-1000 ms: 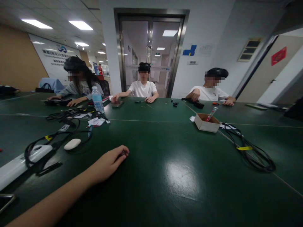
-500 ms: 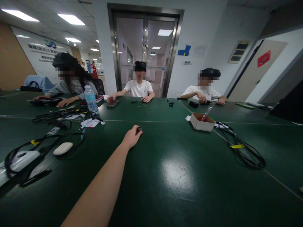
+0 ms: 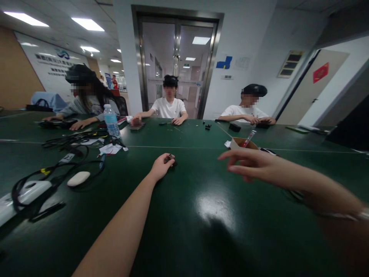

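Observation:
My left hand point(image 3: 162, 166) is stretched far out over the dark green table point(image 3: 201, 231), its fingers closed around a small dark part point(image 3: 171, 157) that rests at the tabletop. My right hand point(image 3: 252, 164) hovers above the table at the right, fingers spread and holding nothing. It partly covers a small cardboard box point(image 3: 236, 143) with a red-and-clear tube point(image 3: 249, 138) sticking out of it.
Black cables point(image 3: 57, 169), a white oval case point(image 3: 78, 178) and a white device point(image 3: 29, 190) lie at the left. A water bottle point(image 3: 110, 121) stands further back. Three people sit along the far edge, with small dark parts point(image 3: 206, 126) before them.
My left hand reached forward with the small part and set down at mid-table. My right hand has come into view from the right, over the box and cable.

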`<state>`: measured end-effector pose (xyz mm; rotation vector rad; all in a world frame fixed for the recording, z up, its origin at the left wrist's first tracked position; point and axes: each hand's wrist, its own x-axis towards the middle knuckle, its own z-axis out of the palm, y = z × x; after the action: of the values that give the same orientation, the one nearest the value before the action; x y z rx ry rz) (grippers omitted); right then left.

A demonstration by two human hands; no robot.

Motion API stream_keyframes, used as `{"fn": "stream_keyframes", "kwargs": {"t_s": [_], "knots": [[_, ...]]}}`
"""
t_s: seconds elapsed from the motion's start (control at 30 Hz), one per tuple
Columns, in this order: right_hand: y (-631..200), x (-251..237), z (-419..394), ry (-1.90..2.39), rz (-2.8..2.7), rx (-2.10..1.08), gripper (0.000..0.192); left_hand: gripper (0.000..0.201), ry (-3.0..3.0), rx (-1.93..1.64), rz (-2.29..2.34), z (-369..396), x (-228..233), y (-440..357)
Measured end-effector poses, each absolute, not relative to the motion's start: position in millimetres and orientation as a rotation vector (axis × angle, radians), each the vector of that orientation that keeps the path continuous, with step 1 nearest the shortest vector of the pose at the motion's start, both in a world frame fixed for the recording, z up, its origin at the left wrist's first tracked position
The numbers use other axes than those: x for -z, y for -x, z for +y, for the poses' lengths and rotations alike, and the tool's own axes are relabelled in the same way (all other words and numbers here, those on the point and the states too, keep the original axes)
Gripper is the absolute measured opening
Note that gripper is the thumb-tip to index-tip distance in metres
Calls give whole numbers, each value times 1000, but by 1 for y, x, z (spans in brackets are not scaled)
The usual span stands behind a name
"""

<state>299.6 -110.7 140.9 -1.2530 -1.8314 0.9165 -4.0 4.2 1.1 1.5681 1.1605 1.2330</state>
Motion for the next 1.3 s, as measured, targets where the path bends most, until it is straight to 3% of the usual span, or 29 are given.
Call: {"fn": "stream_keyframes", "kwargs": {"t_s": [0.1, 0.23, 0.43, 0.7, 0.97, 1.3], "knots": [[-234, -121, -47, 1162, -1992, -1450, 39, 27, -1397, -1312, 1046, 4, -2, 0], [-170, -66, 15, 1203, -1723, -1617, 38, 36, -1253, -1453, 977, 8, 1, 0], [-147, -23, 23, 876, -1258, -1659, 18, 36, -1250, -1376, 919, 7, 1, 0], [-175, -15, 8, 788, -1091, -1680, 25, 33, -1527, -1344, 1122, -2, -7, -3], [-176, -14, 9, 762, -1078, -1635, 28, 34, -1392, -1394, 1104, 5, -2, 2], [-175, -12, 9, 758, -1133, -1655, 20, 27, -1408, -1377, 1092, 3, -3, 3]]}}
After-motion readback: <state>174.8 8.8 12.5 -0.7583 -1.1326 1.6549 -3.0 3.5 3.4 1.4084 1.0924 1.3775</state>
